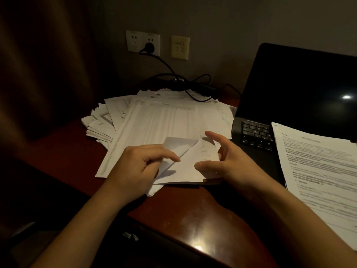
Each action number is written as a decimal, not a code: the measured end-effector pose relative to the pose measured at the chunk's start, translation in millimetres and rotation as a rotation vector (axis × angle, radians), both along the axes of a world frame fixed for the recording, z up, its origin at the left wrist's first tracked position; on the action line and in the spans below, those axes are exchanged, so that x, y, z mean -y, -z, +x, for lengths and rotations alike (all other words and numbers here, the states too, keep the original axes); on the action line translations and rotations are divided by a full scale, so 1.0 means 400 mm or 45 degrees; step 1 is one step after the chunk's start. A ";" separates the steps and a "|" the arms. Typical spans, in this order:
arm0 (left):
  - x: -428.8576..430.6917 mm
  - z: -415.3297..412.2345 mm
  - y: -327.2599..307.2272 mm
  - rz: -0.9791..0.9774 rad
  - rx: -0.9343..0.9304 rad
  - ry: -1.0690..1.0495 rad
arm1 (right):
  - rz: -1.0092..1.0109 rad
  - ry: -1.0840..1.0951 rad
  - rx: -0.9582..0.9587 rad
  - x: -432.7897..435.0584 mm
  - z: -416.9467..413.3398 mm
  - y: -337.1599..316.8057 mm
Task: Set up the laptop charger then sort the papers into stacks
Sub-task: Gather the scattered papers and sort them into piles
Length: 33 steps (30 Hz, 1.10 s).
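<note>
Charger plug looks set at 11 o'clock, so it's sorting time: left hand pinches the folded corner of the top sheet on the centre pile, right hand hovers wide open beside it, next probably peeling it off toward the 3 o'clock stack.

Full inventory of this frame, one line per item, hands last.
paper pile: one, white, messy, desk centre
folded sheet: one, white, at the pile's front, between the hands
printed stack: one, white, right, covering part of the laptop keyboard
laptop: one, black, open, screen dark, right
charger cable: one, black, plugged into the socket, coiled behind the pile
wall socket: one, white, back wall
wall plate: one, cream, right of the socket
desk: one, reddish-brown
curtain: one, brown, left
left hand: pinches the folded sheet
right hand: thumb on the sheet, fingers spread
</note>
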<state>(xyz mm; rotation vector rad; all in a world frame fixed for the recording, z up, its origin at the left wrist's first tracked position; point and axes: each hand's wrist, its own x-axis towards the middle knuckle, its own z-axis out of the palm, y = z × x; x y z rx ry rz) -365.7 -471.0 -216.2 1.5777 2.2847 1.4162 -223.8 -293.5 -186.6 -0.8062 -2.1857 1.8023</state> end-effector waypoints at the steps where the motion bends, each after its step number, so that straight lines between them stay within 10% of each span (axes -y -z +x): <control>1: -0.001 0.001 -0.004 -0.004 0.048 -0.004 | -0.004 0.009 -0.010 0.003 0.000 0.001; 25: 0.001 0.004 -0.014 -0.171 0.078 0.092 | 0.284 0.140 -0.064 0.013 -0.013 0.031; 33: 0.002 0.009 -0.017 0.034 0.353 0.037 | -0.049 -0.073 0.019 -0.037 0.024 -0.029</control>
